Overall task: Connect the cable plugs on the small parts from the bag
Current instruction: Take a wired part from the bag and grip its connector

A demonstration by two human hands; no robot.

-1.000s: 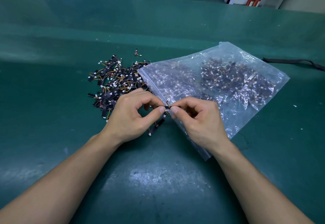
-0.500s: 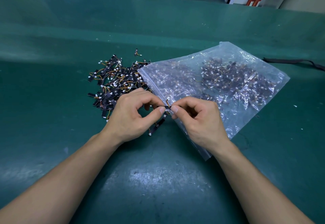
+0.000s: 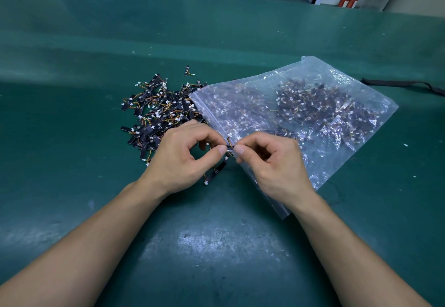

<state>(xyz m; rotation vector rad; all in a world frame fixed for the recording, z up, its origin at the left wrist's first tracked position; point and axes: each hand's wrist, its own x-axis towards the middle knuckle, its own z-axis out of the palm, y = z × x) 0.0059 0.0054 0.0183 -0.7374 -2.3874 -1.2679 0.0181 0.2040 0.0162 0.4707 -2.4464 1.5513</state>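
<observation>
Both hands are hovering low over the matte green tabletop [image 3: 216, 246], and we are bringing the two grips together tip to tip.

Left hand [image 3: 183, 159]: the grip is clamped, with thumb and forefinger pinching one end of a small black strip part with thin orange wires [image 3: 230, 147].

Right hand [image 3: 272, 164]: the grip is clamped on the other end of that part. This is probably at its plug, but it is too small for us to say.

We are reading this as the push-together step, since a tight fingertip pinch gives control over so tiny a connector.

Just below the left grip a second black strip with a white plug end [image 3: 216, 170] is trailing. We cannot tell whether it is hanging or lying flat.

Beyond the left grip a loose pile of black strips, white plugs and orange wires [image 3: 159, 111] is lying within easy reach.

Under and beyond the right grip a clear plastic zip bag [image 3: 301, 104] is holding many more, with its mouth facing the pile.

We are judging that most of the work is ahead.
</observation>
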